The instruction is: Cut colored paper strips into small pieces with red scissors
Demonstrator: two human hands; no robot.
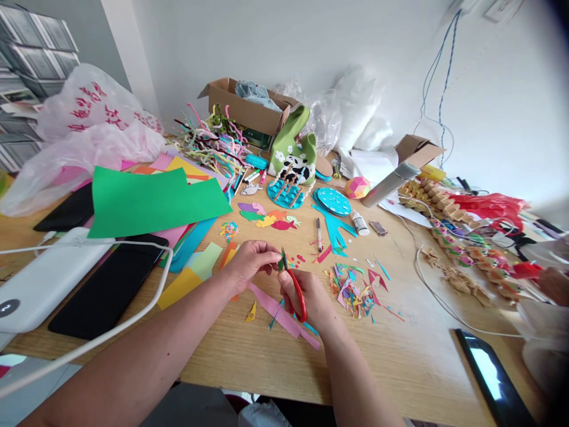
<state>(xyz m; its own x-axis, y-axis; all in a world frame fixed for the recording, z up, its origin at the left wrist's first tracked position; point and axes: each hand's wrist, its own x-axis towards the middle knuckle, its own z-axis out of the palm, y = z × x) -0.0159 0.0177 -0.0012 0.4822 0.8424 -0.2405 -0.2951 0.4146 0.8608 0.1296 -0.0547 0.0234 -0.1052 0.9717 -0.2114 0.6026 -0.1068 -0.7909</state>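
My right hand point(311, 295) grips a pair of scissors point(299, 296) with red handles and dark blades pointing up and away. Fingers and thumb of my left hand point(253, 263) pinch a small green piece of paper point(281, 261) right at the blades. How far the blades are apart is hard to see. Beneath my hands lies a strip of pink paper point(284, 317), with a small yellow scrap point(251, 312) beside it. Just beyond, coloured paper fish point(267, 220) rest on the table, and a pile of paper clippings point(355, 290) lies to the right.
Green paper point(151, 201) tops a stack of sheets at left, near a white power bank point(40, 284) and a black phone point(106, 290). A white cable point(155, 290) crosses there. A glue bottle point(359, 223) stands further back; another person's hand point(553, 284) shows at right.
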